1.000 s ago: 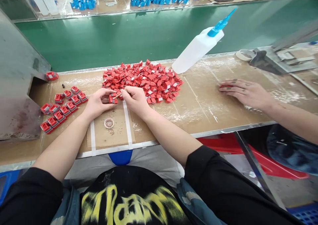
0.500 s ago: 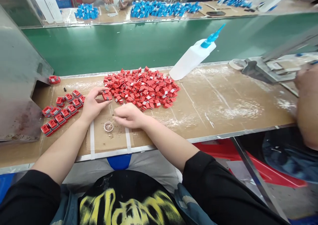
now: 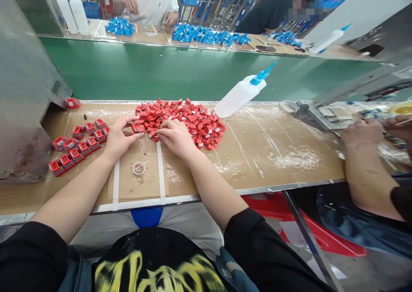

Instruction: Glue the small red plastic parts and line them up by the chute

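My left hand [image 3: 120, 138] is closed, pinching a red plastic part [image 3: 137, 128] between thumb and fingers at the left edge of a pile of small red plastic pieces [image 3: 193, 122]. Across from it, my right hand [image 3: 176, 138] has its fingertips drawn together at the front of the same pile. What lies between those fingertips is hidden. Nearer to me, a small round dish [image 3: 139, 168] with dark contents stands on a cardboard pad [image 3: 138, 189], and a thin stick [image 3: 143, 164] leans in it.
Left of my hands stand several red-and-grey assembled parts [image 3: 76, 154], some in a row. A white squeeze bottle [image 3: 238, 98] leans behind the pile. A metal housing [image 3: 25, 98] bounds the left side. Another person's hand [image 3: 362, 133] works at the right; people sit beyond the green belt [image 3: 135, 68].
My right hand has left the stick in the dish and moved up and forward to the red pile. My left hand keeps hold of its red part. The camera view has tilted up.
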A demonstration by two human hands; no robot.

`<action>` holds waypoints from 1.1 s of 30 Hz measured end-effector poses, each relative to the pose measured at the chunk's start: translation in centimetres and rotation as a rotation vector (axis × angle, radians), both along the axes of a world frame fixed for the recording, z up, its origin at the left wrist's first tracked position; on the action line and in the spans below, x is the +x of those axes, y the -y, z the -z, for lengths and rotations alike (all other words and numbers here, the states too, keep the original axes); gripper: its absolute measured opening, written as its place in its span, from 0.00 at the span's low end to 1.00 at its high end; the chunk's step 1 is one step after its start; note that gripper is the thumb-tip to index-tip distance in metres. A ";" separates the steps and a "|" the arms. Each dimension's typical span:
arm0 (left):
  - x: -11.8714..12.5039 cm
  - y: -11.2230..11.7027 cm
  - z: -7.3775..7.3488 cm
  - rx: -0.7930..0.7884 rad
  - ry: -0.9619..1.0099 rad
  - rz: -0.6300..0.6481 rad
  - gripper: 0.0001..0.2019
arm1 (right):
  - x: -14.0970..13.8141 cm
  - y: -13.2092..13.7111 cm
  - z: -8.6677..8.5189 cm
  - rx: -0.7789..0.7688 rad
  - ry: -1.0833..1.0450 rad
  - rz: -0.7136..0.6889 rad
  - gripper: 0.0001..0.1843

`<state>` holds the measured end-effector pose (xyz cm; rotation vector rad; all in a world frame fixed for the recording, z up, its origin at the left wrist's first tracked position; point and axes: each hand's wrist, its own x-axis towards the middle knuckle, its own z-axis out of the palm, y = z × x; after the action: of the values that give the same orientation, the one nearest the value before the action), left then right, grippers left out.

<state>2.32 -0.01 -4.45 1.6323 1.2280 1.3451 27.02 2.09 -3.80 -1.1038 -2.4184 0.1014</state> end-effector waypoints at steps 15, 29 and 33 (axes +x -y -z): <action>0.0 0.3 -0.3 -0.008 -0.050 0.005 0.27 | 1.2 0.5 -1.1 -0.075 -0.029 -0.225 0.13; 0.2 0.6 -0.2 -0.080 0.003 0.130 0.30 | 0.4 -0.3 0.4 -0.017 -0.234 -0.342 0.13; 0.4 0.8 -0.1 -0.027 -0.097 0.165 0.29 | -0.8 0.2 0.5 0.031 -0.586 -0.228 0.13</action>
<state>2.72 -0.81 -4.33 1.7567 1.1342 1.1548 26.26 1.92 -4.31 -0.6570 -1.9893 0.4013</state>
